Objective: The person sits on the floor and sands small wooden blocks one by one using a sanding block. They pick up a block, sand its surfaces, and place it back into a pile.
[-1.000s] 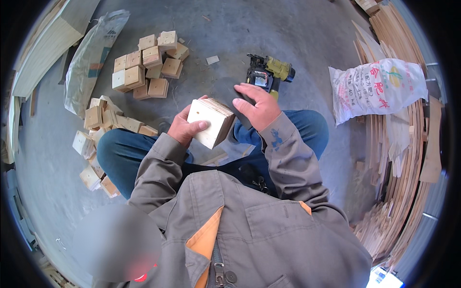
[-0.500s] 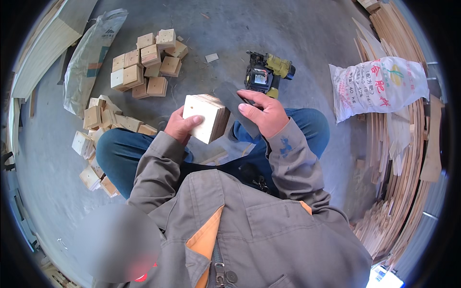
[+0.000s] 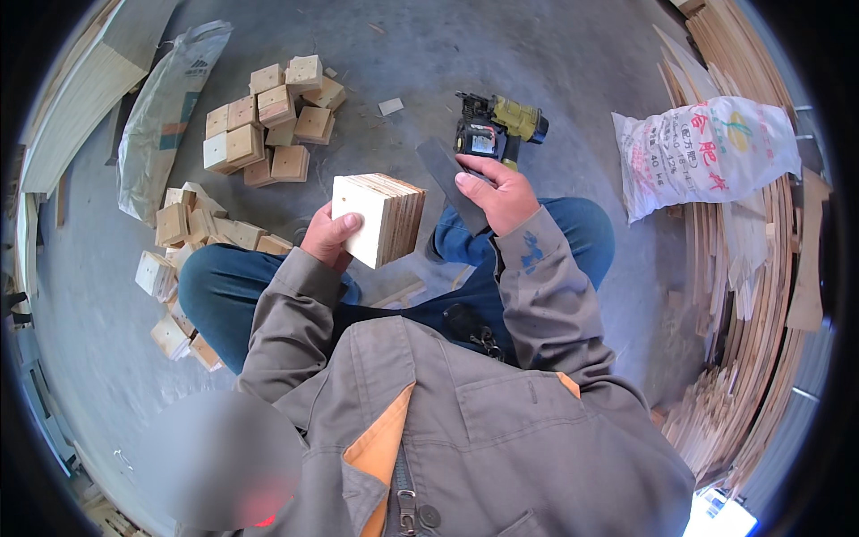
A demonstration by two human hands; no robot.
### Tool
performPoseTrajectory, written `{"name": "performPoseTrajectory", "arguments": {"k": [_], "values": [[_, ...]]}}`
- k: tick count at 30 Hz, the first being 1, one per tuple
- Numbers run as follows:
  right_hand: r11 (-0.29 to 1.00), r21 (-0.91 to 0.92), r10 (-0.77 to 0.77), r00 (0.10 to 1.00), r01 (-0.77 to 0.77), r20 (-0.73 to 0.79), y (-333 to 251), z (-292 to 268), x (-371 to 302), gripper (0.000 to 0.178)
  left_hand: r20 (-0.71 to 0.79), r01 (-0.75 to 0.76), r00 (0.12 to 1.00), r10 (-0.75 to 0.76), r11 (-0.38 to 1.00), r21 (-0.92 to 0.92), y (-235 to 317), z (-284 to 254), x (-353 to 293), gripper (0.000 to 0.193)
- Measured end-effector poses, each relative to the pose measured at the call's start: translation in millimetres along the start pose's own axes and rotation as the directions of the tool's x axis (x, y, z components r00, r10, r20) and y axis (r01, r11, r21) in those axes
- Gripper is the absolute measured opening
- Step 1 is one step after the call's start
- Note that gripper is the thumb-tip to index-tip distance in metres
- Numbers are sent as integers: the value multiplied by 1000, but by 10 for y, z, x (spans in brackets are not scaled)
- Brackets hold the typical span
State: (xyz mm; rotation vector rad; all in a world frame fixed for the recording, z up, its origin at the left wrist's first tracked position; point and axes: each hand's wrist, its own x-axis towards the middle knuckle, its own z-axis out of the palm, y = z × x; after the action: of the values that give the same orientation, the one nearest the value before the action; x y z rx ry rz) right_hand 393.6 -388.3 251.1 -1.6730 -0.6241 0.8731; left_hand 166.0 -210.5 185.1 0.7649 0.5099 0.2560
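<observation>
The step in hand looks like dressing the wooden block [image 3: 367, 219]; the next stroke would call for steady support. The left hand [image 3: 324, 236] holds the block, thumb on its pale face; the right hand's [image 3: 510, 199] grip is wrapped round a flat dark tool [image 3: 445, 176] (perhaps a file), just beside it.

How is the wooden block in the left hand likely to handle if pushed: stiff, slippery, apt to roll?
The wooden block in the left hand should be stiff: its thick stack of layers shows no sag. It probably wouldn't roll, given its flat face and square corners. Its bare-looking wood suggests it isn't very slippery.
</observation>
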Motion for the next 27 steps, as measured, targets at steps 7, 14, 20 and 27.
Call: {"name": "performPoseTrajectory", "arguments": {"k": [7, 14, 20, 27], "values": [[966, 242, -79, 995, 92, -62, -20, 218, -140, 49, 58, -7, 998, 12, 997, -81, -8, 25, 31, 91], [972, 146, -176, 982, 184, -64, -16, 345, -272, 52, 95, 6, 995, 6, 992, -123, -23, 32, 26, 87], [969, 216, -121, 993, 118, 2, 59, 319, -179, 49, 129, 44, 991, -27, 991, -130, -76, -46, 4, 86], [994, 82, -62, 997, 66, -45, 244, 337, -134, 43, 259, 73, 965, -47, 993, -91, 25, 70, -85, 89]]}}
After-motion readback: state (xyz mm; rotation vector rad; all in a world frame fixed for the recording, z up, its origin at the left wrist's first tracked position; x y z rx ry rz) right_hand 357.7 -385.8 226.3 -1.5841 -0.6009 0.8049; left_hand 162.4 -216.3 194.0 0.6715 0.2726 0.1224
